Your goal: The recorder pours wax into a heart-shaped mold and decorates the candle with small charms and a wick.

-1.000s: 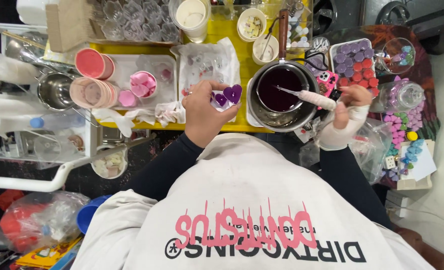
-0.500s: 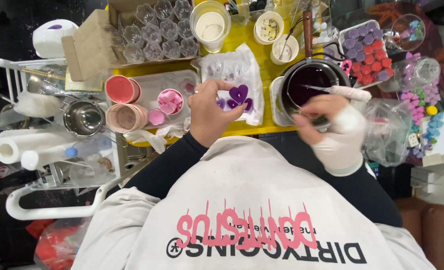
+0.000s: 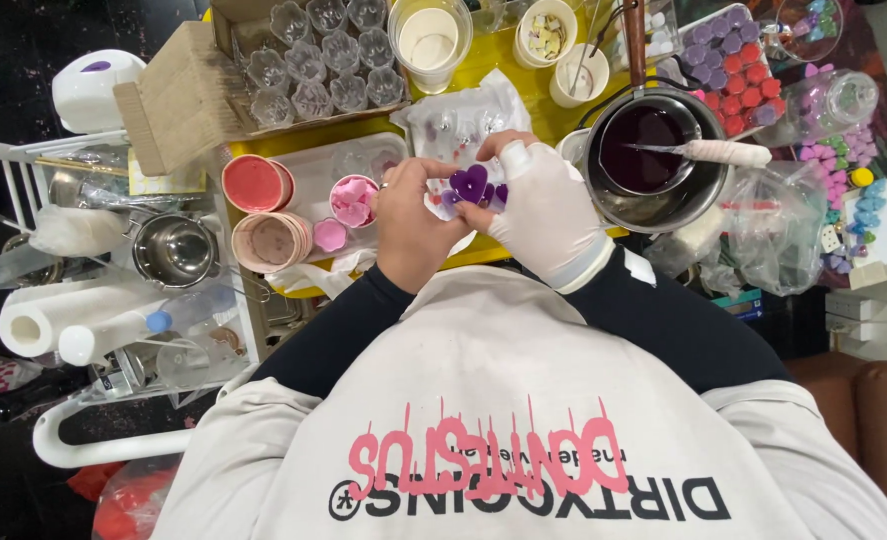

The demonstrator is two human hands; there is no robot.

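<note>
A glossy purple heart (image 3: pixel 469 184), with smaller purple pieces just under it, sits over the yellow table's (image 3: pixel 484 75) front edge, pinched between the bare left hand (image 3: pixel 411 222) and the gloved right hand (image 3: pixel 544 210), both grasping it. Half a second ago only the left hand held it; the right was at the pot (image 3: pixel 654 160), where the syringe (image 3: pixel 709 152) now lies across the rim alone. One heart, one pot, one syringe, two hands.

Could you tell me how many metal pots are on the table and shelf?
2: a large pot of dark purple liquid right of both hands, and a small empty pot on the left shelf. Others may be hidden.
</note>
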